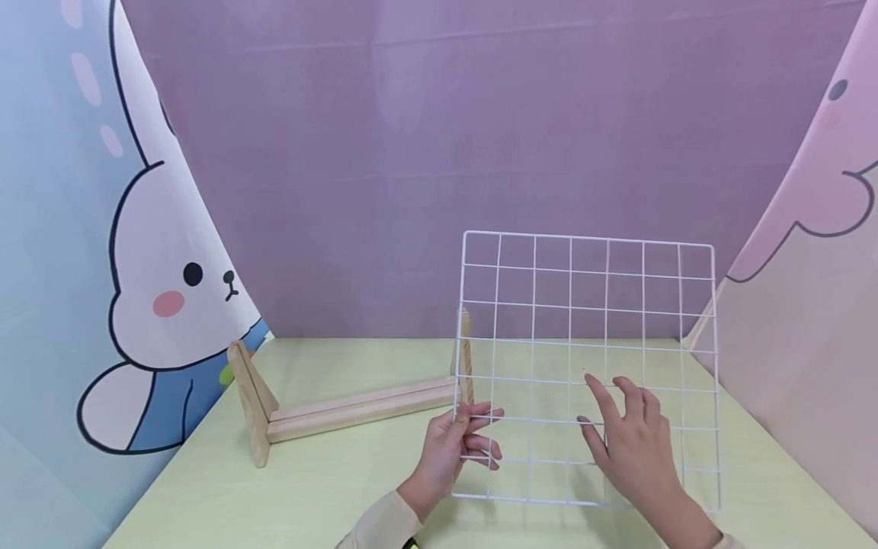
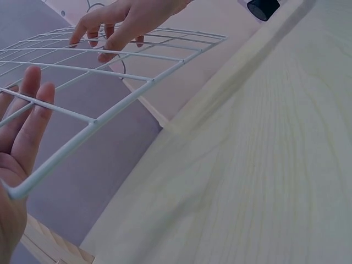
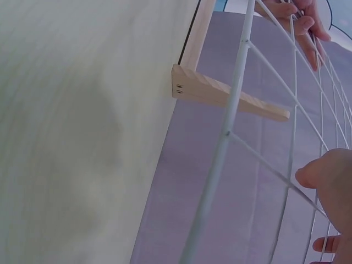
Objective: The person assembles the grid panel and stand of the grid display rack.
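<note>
A white wire grid panel (image 1: 588,238) stands upright above the table. My left hand (image 1: 442,450) grips its left side near the lower corner, with the thumb in front and fingers passing behind the wires. In front of the panel's lower right part is my right hand (image 1: 638,446), fingers spread and slightly bent. The left wrist view shows the right hand's fingertips (image 2: 104,56) close to the wires; whether they touch is unclear. Behind and left of the panel lies a pale wooden frame (image 1: 363,408) with two slanted end pieces, one partly behind the grid.
The light wood-grain table (image 1: 329,488) reaches back to a purple cloth wall (image 1: 411,152). Printed cartoon cloths hang left (image 1: 151,305) and right (image 1: 823,213). A small black object (image 2: 263,8) shows at the top of the left wrist view.
</note>
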`<act>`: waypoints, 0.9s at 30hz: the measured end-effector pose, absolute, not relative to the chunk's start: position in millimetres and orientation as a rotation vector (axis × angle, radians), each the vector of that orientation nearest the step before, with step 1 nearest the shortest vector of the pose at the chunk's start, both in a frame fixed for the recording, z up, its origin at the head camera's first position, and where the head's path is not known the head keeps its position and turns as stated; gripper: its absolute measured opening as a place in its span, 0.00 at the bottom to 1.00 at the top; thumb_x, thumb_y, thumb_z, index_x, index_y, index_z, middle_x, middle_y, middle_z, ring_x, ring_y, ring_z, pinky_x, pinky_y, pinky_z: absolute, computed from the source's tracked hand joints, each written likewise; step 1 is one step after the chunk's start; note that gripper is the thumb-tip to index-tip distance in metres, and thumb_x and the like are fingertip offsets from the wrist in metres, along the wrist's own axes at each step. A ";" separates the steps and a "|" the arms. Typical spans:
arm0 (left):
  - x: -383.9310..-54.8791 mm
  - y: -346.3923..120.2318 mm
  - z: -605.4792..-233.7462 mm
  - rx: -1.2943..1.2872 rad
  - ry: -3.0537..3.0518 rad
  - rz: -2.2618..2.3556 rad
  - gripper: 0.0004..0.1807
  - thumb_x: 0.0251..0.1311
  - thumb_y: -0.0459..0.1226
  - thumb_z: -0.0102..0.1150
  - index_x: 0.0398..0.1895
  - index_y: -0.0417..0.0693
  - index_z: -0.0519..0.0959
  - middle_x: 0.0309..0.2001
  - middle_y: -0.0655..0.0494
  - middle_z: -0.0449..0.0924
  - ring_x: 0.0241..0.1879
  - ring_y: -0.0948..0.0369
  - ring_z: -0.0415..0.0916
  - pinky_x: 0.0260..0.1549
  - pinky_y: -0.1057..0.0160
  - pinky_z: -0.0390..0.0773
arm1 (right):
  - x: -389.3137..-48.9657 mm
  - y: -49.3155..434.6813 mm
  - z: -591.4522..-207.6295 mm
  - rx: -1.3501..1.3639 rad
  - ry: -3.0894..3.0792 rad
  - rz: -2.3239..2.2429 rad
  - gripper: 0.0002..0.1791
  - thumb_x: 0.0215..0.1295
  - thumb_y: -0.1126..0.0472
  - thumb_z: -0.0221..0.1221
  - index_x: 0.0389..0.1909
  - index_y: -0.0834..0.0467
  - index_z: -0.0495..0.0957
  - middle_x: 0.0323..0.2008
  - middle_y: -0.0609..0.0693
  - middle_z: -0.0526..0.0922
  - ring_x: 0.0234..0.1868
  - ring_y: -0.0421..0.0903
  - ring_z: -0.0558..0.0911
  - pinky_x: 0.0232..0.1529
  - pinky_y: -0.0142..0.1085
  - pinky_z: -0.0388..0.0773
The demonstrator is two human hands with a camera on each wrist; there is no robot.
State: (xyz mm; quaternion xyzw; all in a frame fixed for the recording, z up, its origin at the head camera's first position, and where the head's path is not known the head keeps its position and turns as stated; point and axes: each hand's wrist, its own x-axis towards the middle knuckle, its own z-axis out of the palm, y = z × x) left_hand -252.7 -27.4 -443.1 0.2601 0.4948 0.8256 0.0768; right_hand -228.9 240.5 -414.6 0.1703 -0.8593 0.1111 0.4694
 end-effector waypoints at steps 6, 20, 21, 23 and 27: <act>-253.2 -27.6 -442.9 0.770 1.474 2.476 0.21 0.78 0.51 0.37 0.53 0.53 0.79 0.53 0.57 0.84 0.29 0.63 0.86 0.29 0.60 0.86 | -232.0 240.9 -415.3 0.454 -2.073 0.281 0.32 0.78 0.36 0.34 0.64 0.54 0.69 0.52 0.71 0.68 0.46 0.71 0.67 0.25 0.56 0.70; -256.5 -32.0 -444.8 0.663 1.492 2.472 0.24 0.74 0.57 0.43 0.54 0.50 0.77 0.55 0.53 0.83 0.29 0.62 0.86 0.30 0.59 0.86 | -239.0 242.7 -413.1 0.546 -1.983 0.254 0.30 0.78 0.38 0.37 0.63 0.56 0.70 0.48 0.73 0.68 0.43 0.71 0.67 0.43 0.61 0.68; -256.4 -32.5 -444.3 0.665 1.493 2.472 0.24 0.74 0.56 0.42 0.55 0.49 0.77 0.56 0.51 0.82 0.29 0.62 0.86 0.30 0.59 0.86 | -239.0 242.6 -412.6 0.552 -1.982 0.255 0.30 0.78 0.38 0.38 0.63 0.56 0.70 0.48 0.73 0.68 0.43 0.71 0.67 0.44 0.61 0.67; -256.6 -33.5 -443.8 0.672 1.497 2.470 0.24 0.75 0.55 0.42 0.55 0.49 0.77 0.57 0.48 0.81 0.30 0.62 0.86 0.31 0.58 0.86 | -239.0 242.7 -411.6 0.559 -1.984 0.252 0.31 0.78 0.39 0.38 0.63 0.57 0.71 0.47 0.73 0.68 0.43 0.72 0.67 0.46 0.60 0.66; -256.9 -34.7 -443.9 0.683 1.511 2.461 0.23 0.75 0.55 0.41 0.55 0.50 0.77 0.58 0.47 0.80 0.32 0.62 0.86 0.32 0.57 0.86 | -238.5 243.3 -409.7 0.563 -2.001 0.243 0.31 0.77 0.38 0.38 0.63 0.58 0.71 0.46 0.74 0.68 0.43 0.72 0.66 0.49 0.60 0.64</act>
